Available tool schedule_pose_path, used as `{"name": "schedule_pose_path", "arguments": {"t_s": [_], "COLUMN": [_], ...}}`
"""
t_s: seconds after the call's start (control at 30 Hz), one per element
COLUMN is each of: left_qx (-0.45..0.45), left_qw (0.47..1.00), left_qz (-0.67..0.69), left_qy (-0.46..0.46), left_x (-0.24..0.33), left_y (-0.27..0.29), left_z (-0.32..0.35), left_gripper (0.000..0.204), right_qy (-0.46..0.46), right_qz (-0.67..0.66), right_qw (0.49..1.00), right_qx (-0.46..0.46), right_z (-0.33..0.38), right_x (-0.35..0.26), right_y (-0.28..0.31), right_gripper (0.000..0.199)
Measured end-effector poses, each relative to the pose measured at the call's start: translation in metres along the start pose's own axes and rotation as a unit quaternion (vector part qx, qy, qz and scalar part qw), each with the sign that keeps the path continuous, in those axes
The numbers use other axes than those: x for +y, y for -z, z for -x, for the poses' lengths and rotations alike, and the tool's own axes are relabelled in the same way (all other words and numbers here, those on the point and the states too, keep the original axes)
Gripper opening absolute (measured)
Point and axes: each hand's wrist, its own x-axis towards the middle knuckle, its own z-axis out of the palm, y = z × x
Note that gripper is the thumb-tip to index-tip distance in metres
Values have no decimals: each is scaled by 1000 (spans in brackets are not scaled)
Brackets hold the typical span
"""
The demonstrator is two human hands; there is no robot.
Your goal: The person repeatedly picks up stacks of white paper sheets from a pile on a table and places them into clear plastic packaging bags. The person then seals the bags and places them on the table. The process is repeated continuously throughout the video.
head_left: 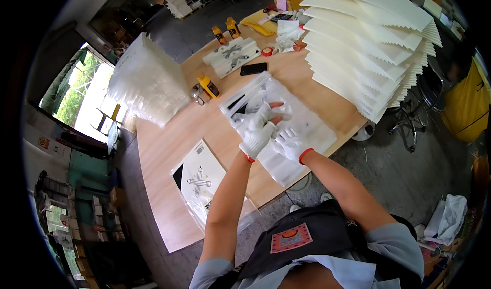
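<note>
Both my hands wear white knit gloves with red cuffs, close together over a pile of clear plastic bags (307, 128) near the table's front edge. My left hand (258, 133) has its fingers stretched out and apart, with two bare fingertips showing beyond the glove. Just to its right, my right hand (291, 145) lies low over the bags, fingers spread, holding nothing that I can see. Under the left hand, a printed sheet with black shapes (240, 104) shows at the pile's far left. A white pad with a pencil drawing (198, 179), partly in a clear bag, lies left of my left forearm.
Tall stacks stand on both sides: white ridged-edge sheets (363, 43) at right, plastic-wrapped goods (148, 82) at left. Beyond the bags lie a black phone (253, 68), a yellow bottle (208, 85), printed packs (232, 56) and red tape rolls (267, 51). A swivel chair (414, 110) stands at right.
</note>
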Motion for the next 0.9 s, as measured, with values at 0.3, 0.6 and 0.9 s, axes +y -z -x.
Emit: {"name": "schedule_pose_path", "arguments": {"t_s": [0.3, 0.6, 0.9], "left_qx": [126, 23, -172], "left_qw": [763, 985, 978], "left_qz": [-613, -71, 86], "left_qy": [-161, -159, -84], "left_x": [24, 94, 164], "left_y": [26, -32, -113], "left_z": [8, -62, -82], "left_gripper": [54, 40, 49], "right_qy": [107, 52, 16], "right_qz": [-253, 252, 71], "right_qw": [955, 952, 996], "right_qx": [-114, 164, 47], "right_z": [-15, -30, -61], "right_x": [19, 106, 150], "right_y": [262, 491, 503], "right_gripper": [30, 31, 23]}}
